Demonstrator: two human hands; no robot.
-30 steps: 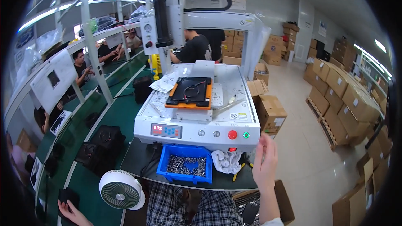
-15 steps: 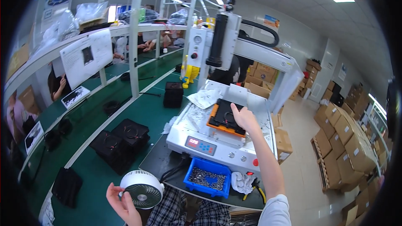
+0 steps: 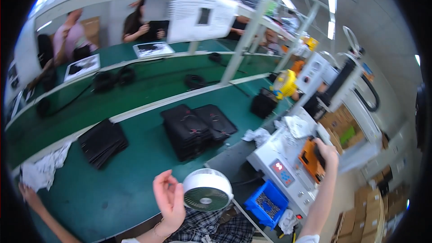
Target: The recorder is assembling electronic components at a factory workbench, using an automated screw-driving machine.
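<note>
Head view shows the left hand (image 3: 170, 202) loosely curled, empty, beside a white fan (image 3: 208, 189), the right hand (image 3: 327, 153) gripping a flat black piece (image 3: 319, 155) at an orange fixture (image 3: 308, 158) on a white machine (image 3: 264, 157) with a red-lit display (image 3: 280, 167), and, farther off, a sheet (image 3: 189, 24) bearing blurred print.

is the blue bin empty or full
Neither: small metal parts lie in the bottom of the blue bin, and bare blue wall shows above them.
</note>
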